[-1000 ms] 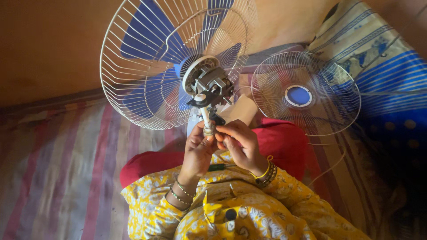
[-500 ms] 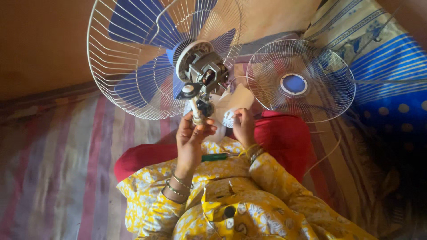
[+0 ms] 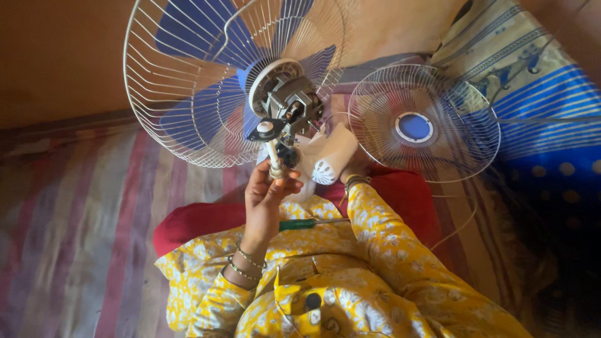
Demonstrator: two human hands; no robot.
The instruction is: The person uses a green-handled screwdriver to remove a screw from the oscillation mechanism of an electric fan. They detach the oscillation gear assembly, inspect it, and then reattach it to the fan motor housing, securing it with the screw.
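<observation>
The white wire-caged fan with blue blades (image 3: 231, 81) is already stripped – bare grey metal motor (image 3: 289, 103) exposed. Left hand (image 3: 266, 194) pinches its neck; right hand (image 3: 343, 181), mostly hidden, seemingly grips the white plastic motor cover (image 3: 328, 156). Loose front grille (image 3: 423, 122) lies beside, unmounted.

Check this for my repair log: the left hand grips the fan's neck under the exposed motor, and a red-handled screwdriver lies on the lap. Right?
Not quite. The head view shows the screwdriver has a green handle, not red. The left hand does grip the fan's neck under the exposed motor.
</observation>
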